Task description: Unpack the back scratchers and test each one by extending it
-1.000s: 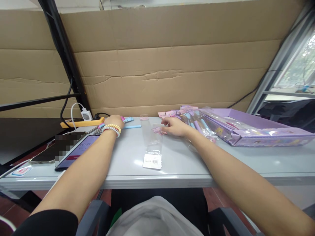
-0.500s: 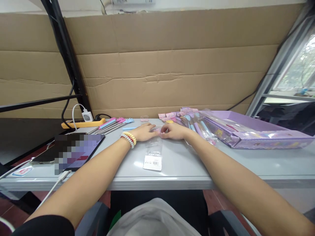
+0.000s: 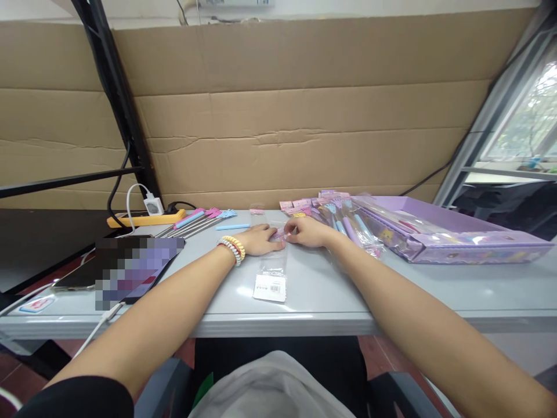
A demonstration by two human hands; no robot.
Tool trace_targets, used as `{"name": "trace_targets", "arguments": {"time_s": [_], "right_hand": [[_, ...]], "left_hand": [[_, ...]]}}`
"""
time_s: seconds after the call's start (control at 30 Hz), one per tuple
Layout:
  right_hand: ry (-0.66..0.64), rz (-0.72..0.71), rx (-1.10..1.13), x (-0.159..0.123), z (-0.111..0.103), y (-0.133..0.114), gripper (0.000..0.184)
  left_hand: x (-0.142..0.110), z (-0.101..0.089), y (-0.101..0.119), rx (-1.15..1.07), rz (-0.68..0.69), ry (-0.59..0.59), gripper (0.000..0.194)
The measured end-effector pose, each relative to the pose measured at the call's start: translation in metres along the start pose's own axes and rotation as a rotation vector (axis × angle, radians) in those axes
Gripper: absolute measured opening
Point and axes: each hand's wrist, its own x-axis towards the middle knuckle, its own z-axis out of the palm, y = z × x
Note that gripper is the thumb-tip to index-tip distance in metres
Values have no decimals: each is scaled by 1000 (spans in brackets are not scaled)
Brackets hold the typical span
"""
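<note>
A clear plastic sleeve (image 3: 270,273) with a white barcode label lies flat on the grey table (image 3: 313,293). Both hands meet at its far end over a small pink card (image 3: 279,234). My left hand (image 3: 260,239), beaded bracelets at the wrist, lies on the sleeve's top with fingers curled toward the card. My right hand (image 3: 307,231) pinches the pink card from the right. How far the card sits inside the sleeve is hidden by the fingers.
Behind the hands lie pink and blue hand-shaped sticks (image 3: 198,220), a loose blue stick (image 3: 232,227), packed sleeves (image 3: 348,223) and a purple box (image 3: 435,232). A tablet (image 3: 134,264), a phone and a yellow power strip (image 3: 145,219) sit at left. Cardboard walls the back.
My left hand came from the sticks at the far left to the sleeve's top and settled beside the right hand. The right hand stayed on the pink card.
</note>
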Motion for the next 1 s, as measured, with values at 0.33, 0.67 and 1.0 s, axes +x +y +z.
{"name": "trace_targets", "arguments": {"time_s": [0.33,0.67,1.0], "right_hand": [[120,-74,-131,18,19,10,41],[128,-22,-122,18,16,12,41],[22,-17,18,10,10,2,58]], "left_hand": [[-6,-16,5,-50,67,17,65],[-1,-13,-2,6,73,66,59],[-12,-40,-31,61,-223,100,30]]}}
